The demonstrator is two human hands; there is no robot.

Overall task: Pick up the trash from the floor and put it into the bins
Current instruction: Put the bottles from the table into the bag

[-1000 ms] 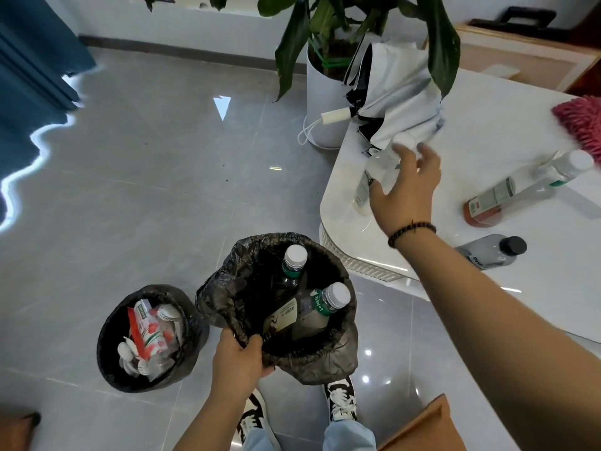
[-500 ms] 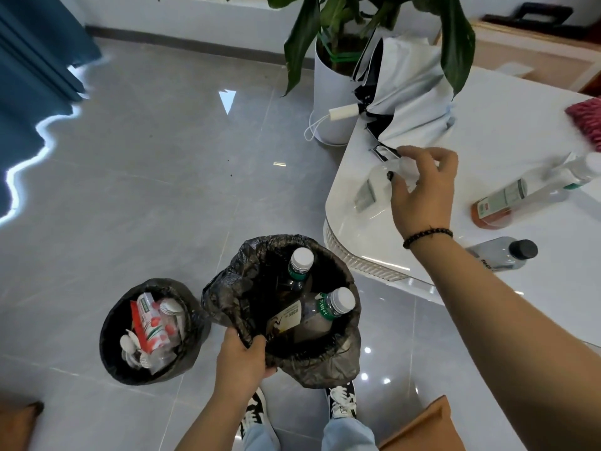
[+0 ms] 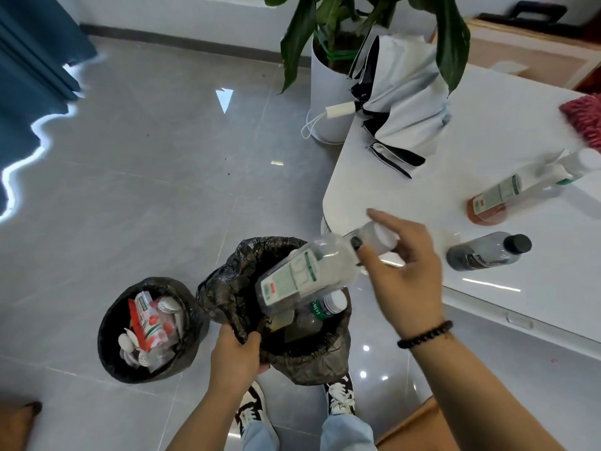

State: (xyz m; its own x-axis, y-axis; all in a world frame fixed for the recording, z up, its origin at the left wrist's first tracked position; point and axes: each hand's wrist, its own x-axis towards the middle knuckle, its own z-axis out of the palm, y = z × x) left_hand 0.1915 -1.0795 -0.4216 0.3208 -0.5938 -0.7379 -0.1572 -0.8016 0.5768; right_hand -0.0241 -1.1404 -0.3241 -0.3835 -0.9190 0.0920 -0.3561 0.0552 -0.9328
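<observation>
White table (image 3: 406, 196) has lost the clear bottle (image 3: 302, 278), now over the bin (image 3: 286, 353), right grip (image 3: 406, 275) loosely holding its neck.

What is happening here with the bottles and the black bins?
A person is sorting trash. The right hand holds an empty clear bottle by its capped end, tilted bottom-down over the bin lined with a black bag, which already holds other bottles. The left hand grips the bag's rim. A second bin beside it on the floor holds cartons and small white pieces. Two more bottles, one with orange liquid and one dark-capped, lie on the white table.
</observation>
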